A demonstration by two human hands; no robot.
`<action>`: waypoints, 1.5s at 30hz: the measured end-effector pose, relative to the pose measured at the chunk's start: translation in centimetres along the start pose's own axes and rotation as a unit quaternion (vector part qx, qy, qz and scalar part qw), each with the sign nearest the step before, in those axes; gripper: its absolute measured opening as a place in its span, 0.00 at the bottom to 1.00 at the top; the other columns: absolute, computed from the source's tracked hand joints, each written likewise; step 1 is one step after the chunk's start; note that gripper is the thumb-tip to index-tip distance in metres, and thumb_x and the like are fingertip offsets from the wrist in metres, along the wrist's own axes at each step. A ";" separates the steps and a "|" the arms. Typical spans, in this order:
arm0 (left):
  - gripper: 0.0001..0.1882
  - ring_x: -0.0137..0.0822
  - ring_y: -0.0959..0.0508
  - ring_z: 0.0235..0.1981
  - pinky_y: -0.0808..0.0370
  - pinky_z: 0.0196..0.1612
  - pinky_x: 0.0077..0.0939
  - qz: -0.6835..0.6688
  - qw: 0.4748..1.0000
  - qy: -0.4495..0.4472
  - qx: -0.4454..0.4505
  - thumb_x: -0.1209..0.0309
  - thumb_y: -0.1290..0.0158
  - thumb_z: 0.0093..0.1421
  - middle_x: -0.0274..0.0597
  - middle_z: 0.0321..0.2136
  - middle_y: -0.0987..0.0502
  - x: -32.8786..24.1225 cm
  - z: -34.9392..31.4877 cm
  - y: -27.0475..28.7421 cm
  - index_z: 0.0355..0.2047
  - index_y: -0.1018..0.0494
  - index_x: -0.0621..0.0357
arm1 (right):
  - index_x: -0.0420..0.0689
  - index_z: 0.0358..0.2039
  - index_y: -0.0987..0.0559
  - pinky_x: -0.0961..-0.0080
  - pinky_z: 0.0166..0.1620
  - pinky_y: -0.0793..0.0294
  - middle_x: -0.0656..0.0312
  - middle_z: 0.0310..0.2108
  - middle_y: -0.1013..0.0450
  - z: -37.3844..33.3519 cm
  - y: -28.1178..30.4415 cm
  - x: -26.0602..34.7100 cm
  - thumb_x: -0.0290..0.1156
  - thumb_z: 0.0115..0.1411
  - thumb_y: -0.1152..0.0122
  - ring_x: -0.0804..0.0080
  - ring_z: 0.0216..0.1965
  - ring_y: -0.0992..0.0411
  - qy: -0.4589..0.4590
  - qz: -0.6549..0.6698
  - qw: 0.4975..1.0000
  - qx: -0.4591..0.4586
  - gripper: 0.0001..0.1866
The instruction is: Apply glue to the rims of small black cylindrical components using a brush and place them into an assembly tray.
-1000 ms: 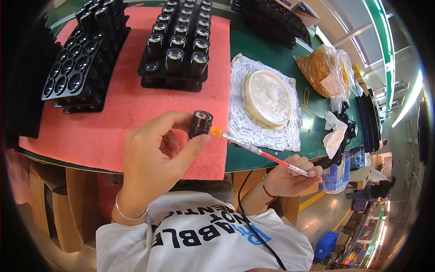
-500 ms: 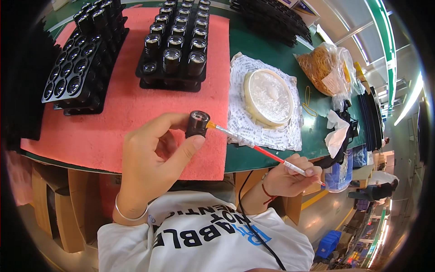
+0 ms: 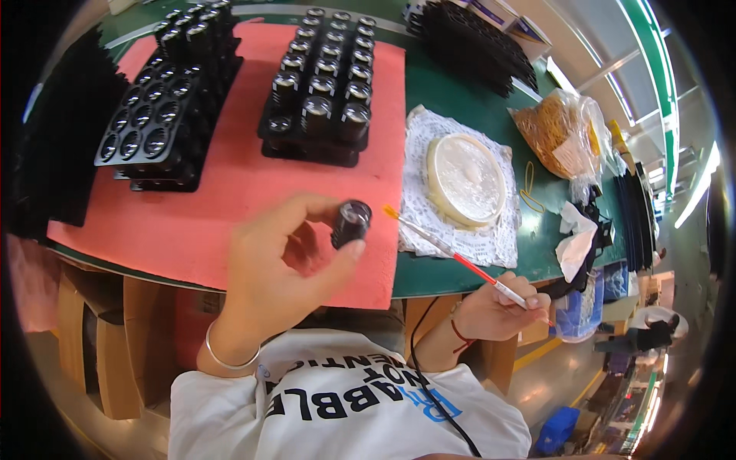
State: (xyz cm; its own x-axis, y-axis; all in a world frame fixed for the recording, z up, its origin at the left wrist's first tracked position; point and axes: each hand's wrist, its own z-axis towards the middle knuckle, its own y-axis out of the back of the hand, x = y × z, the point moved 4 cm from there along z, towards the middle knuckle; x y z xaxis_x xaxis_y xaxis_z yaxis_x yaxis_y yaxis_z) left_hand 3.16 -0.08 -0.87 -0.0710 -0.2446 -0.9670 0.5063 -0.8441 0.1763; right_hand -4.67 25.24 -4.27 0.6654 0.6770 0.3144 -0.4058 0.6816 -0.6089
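Between the thumb and fingers of my left hand [image 3: 284, 249] is a small black cylinder with a glassy top [image 3: 352, 222], held upright above the pink foam mat. My right hand [image 3: 504, 307] grips a thin paintbrush [image 3: 469, 264] with a red and silver handle. Its yellowish bristle tip points toward the cylinder, a short gap away. Beyond the brush, a round, pale shallow dish [image 3: 434, 172] with clear, shiny contents rests on a printed white cloth or paper [image 3: 414, 138].
The pink mat [image 3: 230, 230] carries a black tray of lens-topped cylinders [image 3: 310, 149] and stacked black trays [image 3: 130, 165]. On the green table are a bag of rubber bands [image 3: 548, 138], a loose band [image 3: 529, 192] and a crumpled tissue [image 3: 575, 241]. A person [image 3: 652, 335] is far right.
The brush tip touched the cylinder's side before; now it is apart from it, to the right. The whole view has shifted slightly.
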 end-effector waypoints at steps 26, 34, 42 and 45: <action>0.17 0.24 0.30 0.23 0.34 0.31 0.19 0.452 0.879 -0.095 -0.115 0.65 0.45 0.49 0.37 0.21 0.26 -0.7 14.8 19.0 0.38 0.27 0.60 | 0.48 0.21 0.42 0.89 0.20 0.40 0.66 0.22 0.35 -0.5 1.2 0.2 0.41 0.62 0.58 0.78 0.21 0.39 -0.024 -0.002 0.997 -0.070 0.15; 0.17 0.29 0.30 0.27 0.33 0.33 0.22 0.444 0.878 -0.086 -0.154 0.66 0.46 0.50 0.38 0.25 0.28 -1.5 12.3 18.2 0.40 0.28 0.61 | 0.46 0.22 0.40 0.88 0.19 0.45 0.66 0.19 0.37 -0.4 0.8 0.3 0.42 0.62 0.60 0.80 0.17 0.43 0.004 -0.053 0.997 -0.053 0.16; 0.15 0.41 0.31 0.33 0.33 0.38 0.32 0.521 0.790 -0.306 -0.104 0.67 0.43 0.44 0.40 0.28 0.31 -5.3 6.7 4.7 0.33 0.29 0.59 | 0.45 0.24 0.39 0.86 0.19 0.50 0.67 0.13 0.40 -0.3 0.8 0.4 0.42 0.62 0.61 0.80 0.15 0.44 0.025 -0.103 0.990 -0.089 0.16; 0.16 0.42 0.32 0.35 0.34 0.39 0.32 0.568 0.758 -0.299 -0.114 0.66 0.42 0.42 0.40 0.31 0.31 -4.3 8.2 3.8 0.31 0.28 0.61 | 0.45 0.23 0.38 0.85 0.18 0.50 0.65 0.12 0.40 -0.3 0.8 0.0 0.44 0.62 0.61 0.80 0.13 0.44 0.034 -0.111 0.989 -0.088 0.17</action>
State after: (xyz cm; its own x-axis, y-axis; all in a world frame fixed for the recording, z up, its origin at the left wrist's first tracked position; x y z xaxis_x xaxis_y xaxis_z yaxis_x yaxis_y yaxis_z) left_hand -1.62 -6.12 5.51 0.1796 -0.9823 0.0535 0.6631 0.1610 0.7310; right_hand -4.76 25.70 -4.92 0.7686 0.4918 0.4091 -0.1337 0.7489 -0.6490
